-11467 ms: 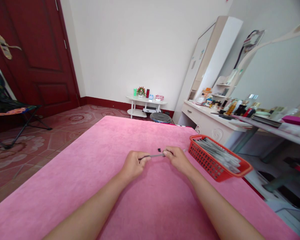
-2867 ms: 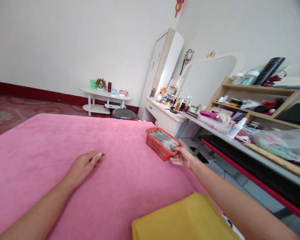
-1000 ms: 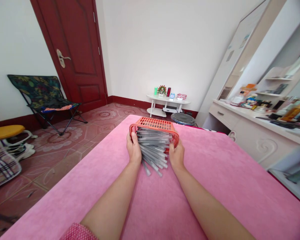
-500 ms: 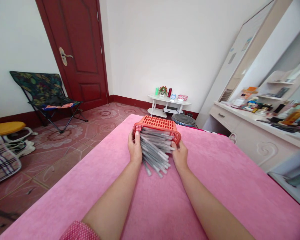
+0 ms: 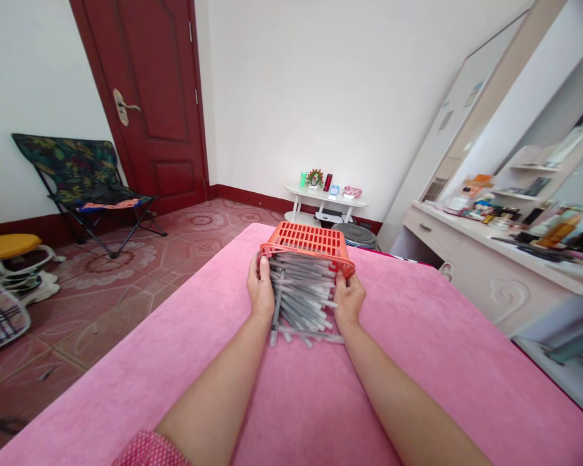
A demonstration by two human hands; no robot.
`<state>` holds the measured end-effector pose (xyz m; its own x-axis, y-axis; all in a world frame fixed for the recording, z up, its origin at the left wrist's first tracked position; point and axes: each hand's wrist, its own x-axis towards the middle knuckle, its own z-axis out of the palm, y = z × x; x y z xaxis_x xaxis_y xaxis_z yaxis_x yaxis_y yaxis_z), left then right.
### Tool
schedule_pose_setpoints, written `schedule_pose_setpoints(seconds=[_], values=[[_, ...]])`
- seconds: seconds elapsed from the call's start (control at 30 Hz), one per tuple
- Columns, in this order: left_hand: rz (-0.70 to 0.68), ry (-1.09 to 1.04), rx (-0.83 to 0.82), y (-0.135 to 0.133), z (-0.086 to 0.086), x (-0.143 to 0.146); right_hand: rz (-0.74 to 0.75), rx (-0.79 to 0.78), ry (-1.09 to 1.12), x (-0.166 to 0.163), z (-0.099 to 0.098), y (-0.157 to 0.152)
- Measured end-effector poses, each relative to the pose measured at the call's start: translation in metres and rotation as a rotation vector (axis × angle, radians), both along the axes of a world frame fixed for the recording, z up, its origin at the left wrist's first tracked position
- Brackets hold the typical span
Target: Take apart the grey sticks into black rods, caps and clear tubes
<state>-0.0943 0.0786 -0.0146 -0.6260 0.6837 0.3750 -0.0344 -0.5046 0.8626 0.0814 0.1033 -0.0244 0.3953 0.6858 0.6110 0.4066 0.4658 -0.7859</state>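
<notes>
A red plastic basket [image 5: 309, 239] is tipped over towards me on the pink cloth [image 5: 418, 362], its mesh bottom facing up and away. My left hand [image 5: 260, 290] grips its left side and my right hand [image 5: 348, 298] grips its right side. A heap of several grey pens [image 5: 301, 299] is spilling out of the basket's mouth onto the cloth between my hands. A few pens lie loose at the front of the heap.
A dressing table [image 5: 471, 243] with bottles stands to the right. Beyond the cloth are a small white side table [image 5: 326, 200], a red door [image 5: 150, 97], a folding chair [image 5: 85, 184] and a yellow stool [image 5: 10, 247] on the tiled floor.
The basket has tipped further over, so more of its bottom shows. More pens have slid out onto the cloth and spread at the front. Both hands stay on the basket's sides.
</notes>
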Motion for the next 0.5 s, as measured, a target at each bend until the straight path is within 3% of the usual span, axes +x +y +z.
schedule_pose_setpoints(seconds=[0.5], values=[[0.005,-0.061,-0.019,0.008,-0.009,-0.002,0.008,0.075,0.133,-0.008,-0.001,0.027]])
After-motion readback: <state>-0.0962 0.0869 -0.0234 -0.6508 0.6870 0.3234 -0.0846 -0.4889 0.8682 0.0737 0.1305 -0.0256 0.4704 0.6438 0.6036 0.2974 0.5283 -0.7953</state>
